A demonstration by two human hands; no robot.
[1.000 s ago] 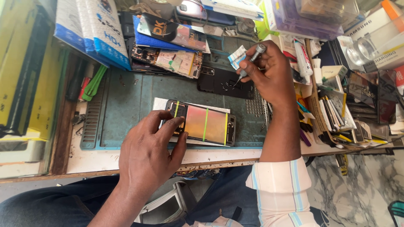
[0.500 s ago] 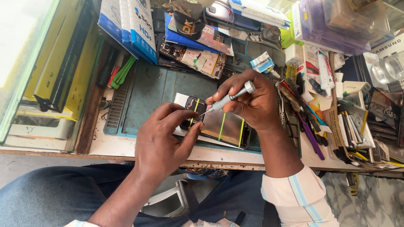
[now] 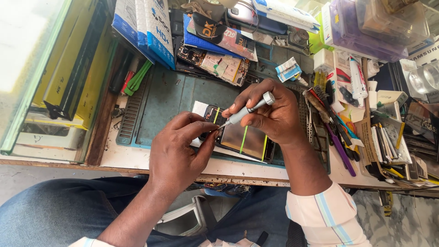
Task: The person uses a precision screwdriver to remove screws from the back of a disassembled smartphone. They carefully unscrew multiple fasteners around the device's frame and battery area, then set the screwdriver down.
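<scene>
Right hand (image 3: 270, 114) pinches a grey screwdriver (image 3: 244, 112) over the opened phone (image 3: 244, 139), left hand (image 3: 176, 151) steadying, blue-white boxes (image 3: 144, 27) behind.

An opened phone (image 3: 244, 139) is lying flat on its face directly under both hands, its back cover off and the shiny brownish inside crossed by thin green strips. It is resting on a white sheet on the table, its near end sticking out past the right hand (image 3: 270, 114). A slim grey screwdriver (image 3: 247, 110) is sitting slanted in that hand's fingers, its tip pressing on the phone's upper left part, right beside the left hand (image 3: 176, 151) thumb.
</scene>
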